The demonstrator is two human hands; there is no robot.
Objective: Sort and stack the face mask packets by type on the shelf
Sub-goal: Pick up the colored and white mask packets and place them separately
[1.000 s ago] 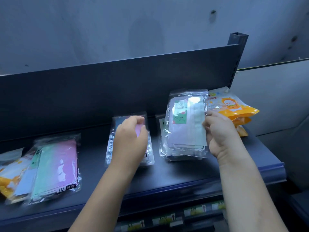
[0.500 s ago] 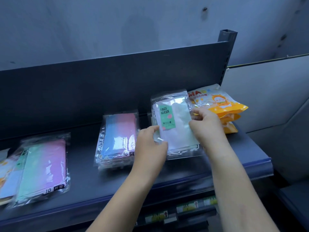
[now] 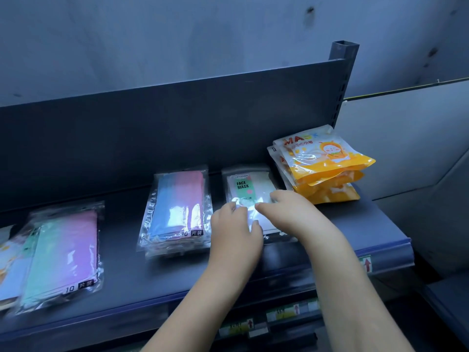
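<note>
Dark matte metal shelf (image 3: 127,262): left grip (image 3: 236,229) and right grip (image 3: 291,212), fingers flat, press the glossy clear-plastic white FACE MASK packet (image 3: 250,186) beneath them, rectangular blue-pink stack (image 3: 177,209) just left, puffy orange pouches (image 3: 327,171) just right.

Single view here, wide-angle, worn on the head: it looks forward and down, close over the shelf (image 3: 121,252), with its back panel (image 3: 177,123) across the middle and the wall (image 3: 177,34) up top.
</note>
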